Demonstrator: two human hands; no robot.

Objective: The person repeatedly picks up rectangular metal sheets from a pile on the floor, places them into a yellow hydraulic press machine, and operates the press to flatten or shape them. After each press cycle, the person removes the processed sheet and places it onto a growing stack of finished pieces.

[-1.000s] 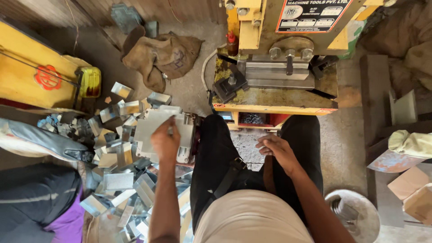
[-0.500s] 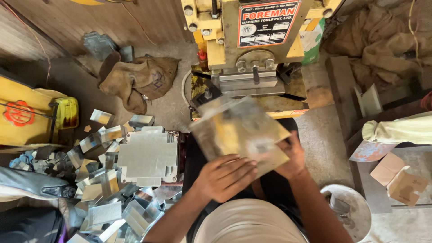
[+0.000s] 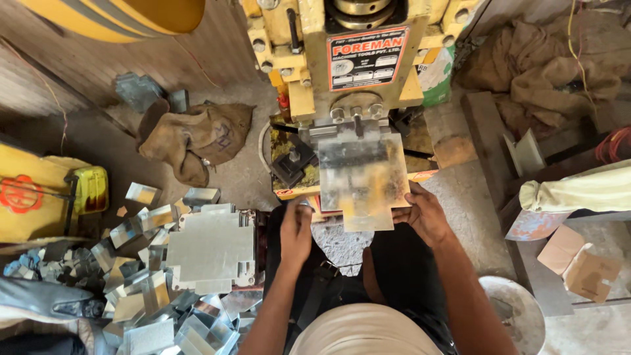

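Observation:
A flat shiny metal sheet (image 3: pixel 361 181) lies on the bed of the yellow press machine (image 3: pixel 358 66), its far edge under the tool. My right hand (image 3: pixel 424 217) grips the sheet's near right corner. Beside the sheet's near left corner, my left hand (image 3: pixel 296 230) hovers with curled fingers over the bed's front edge; I cannot tell whether it touches the sheet. A dark block (image 3: pixel 292 161) sits on the bed left of the sheet. My legs in dark trousers are below the bed.
A stack of flat notched sheets (image 3: pixel 210 250) lies on the floor to my left, with a heap of bent metal pieces (image 3: pixel 141 296) around it. Beyond it lie a burlap sack (image 3: pixel 197 135) and a yellow can (image 3: pixel 89 190). To the right are a white bucket (image 3: pixel 516 315) and cardboard scraps (image 3: pixel 582 269).
My left hand took a sheet from the floor stack, both hands carried it across, and it now lies flat on the press bed. My left hand has slid off towards its near left corner.

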